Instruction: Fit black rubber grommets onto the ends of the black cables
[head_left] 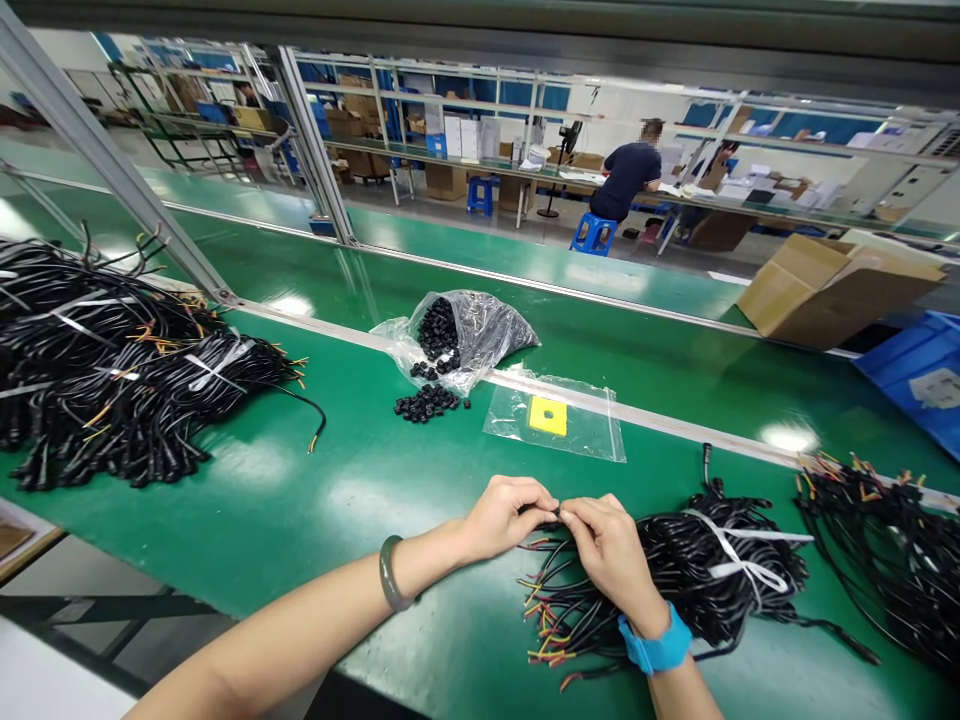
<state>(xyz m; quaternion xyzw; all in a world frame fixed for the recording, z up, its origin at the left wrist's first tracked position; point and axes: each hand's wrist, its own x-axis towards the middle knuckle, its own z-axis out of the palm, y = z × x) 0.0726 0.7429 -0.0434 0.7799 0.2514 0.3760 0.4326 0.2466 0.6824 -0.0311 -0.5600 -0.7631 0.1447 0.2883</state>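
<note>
My left hand (pixel 504 516) and my right hand (pixel 609 552) meet fingertip to fingertip over the green table (pixel 315 500), pinching one black cable end between them. The small part at the fingertips is too tiny to identify. Under my right hand lies a tied bundle of black cables (pixel 705 570) with orange, red and yellow stripped wire ends fanning out to the left. A green bangle sits on my left wrist, a blue band on my right wrist.
A large heap of black cables (pixel 112 370) lies at the left, another (pixel 892 550) at the right. An open plastic bag of small black parts (pixel 457 335), a loose pile (pixel 427 402) and a clear bag with a yellow tag (pixel 555 420) lie ahead. Cardboard box (pixel 825 290) far right; a seated person (pixel 626 180) behind.
</note>
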